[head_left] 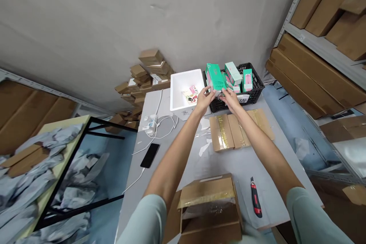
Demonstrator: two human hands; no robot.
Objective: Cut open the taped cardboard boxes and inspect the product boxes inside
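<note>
We note phone (150, 155) tethered to a white cable (135, 181), power strip (151, 124) just beyond, grey bags (40, 188) heaped left, cartons (326, 9) shelved right.

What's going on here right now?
A person's left hand and right hand hold the near end of a green rectangular cardboard box, at the left side of a black plastic crate containing more green-and-pink boxes. A white rectangular bin stands left of the crate. An open brown cardboard carton sits close to the person.

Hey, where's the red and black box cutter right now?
In the head view, the box cutter lies right of centre near the bottom, on the table, between the open cardboard box and the person's right sleeve.
</note>
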